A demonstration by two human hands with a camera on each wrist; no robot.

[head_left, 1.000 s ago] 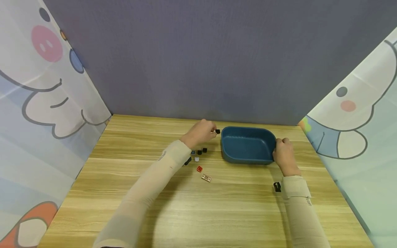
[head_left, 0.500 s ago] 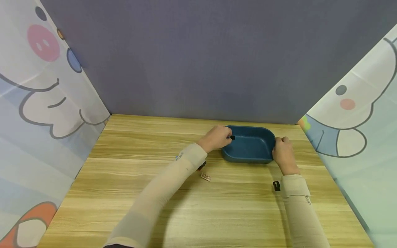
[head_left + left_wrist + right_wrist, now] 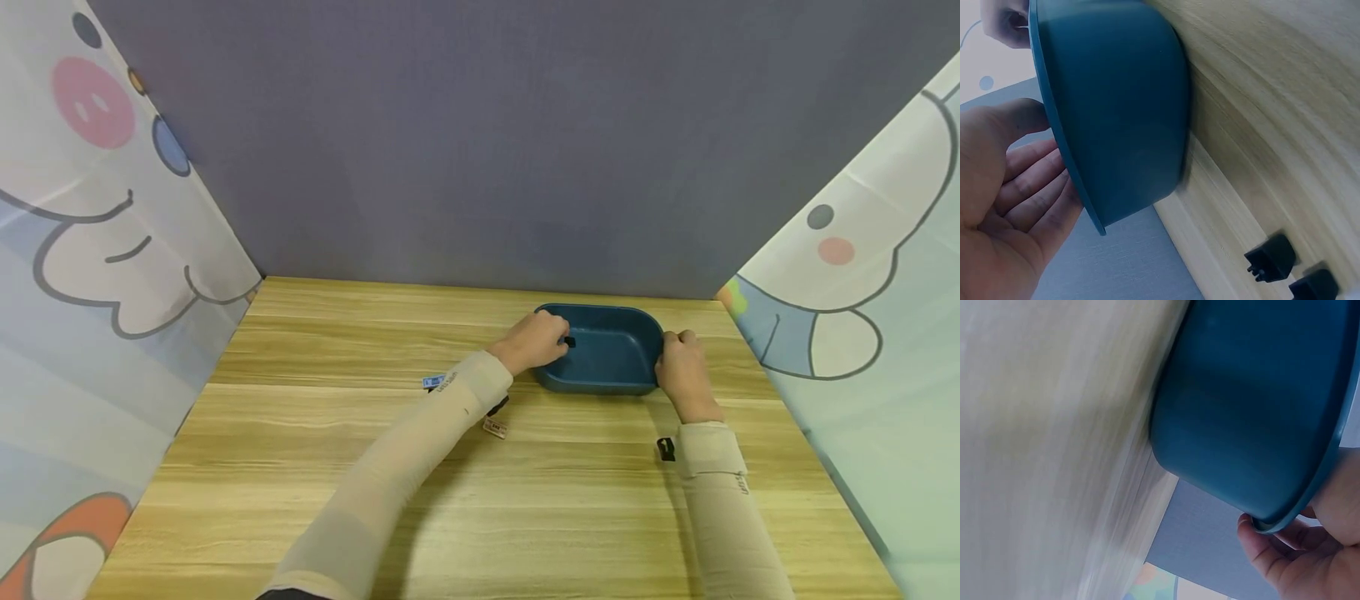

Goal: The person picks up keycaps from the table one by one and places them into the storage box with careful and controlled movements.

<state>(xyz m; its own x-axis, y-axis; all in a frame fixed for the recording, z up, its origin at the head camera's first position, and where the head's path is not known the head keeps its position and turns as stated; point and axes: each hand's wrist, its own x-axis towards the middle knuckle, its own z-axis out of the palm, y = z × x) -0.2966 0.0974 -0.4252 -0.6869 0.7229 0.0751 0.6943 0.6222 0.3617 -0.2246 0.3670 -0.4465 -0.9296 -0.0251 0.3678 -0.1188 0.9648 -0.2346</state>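
At the far side of the wooden table stands a dark blue plastic box (image 3: 607, 354) with rounded corners. My left hand (image 3: 537, 340) reaches over its left rim and pinches a small black cube (image 3: 570, 342) low inside it. In the left wrist view, the fingertips of that left hand (image 3: 1016, 194) are hidden behind the rim. My right hand (image 3: 682, 372) holds the box's right end; in the right wrist view, the fingers of the right hand (image 3: 1310, 556) curl round the rim.
Left of the box lie a blue rectangular piece (image 3: 432, 381), a black piece (image 3: 497, 406) and a brown lettered piece (image 3: 495, 428), partly covered by the left sleeve. A black piece with prongs (image 3: 1270, 256) shows near the box. Another black piece (image 3: 666, 449) lies beside the right sleeve.
My left hand has carried the black cube rightward from outside the box, over its left rim and down into it. The right hand has stayed on the box.
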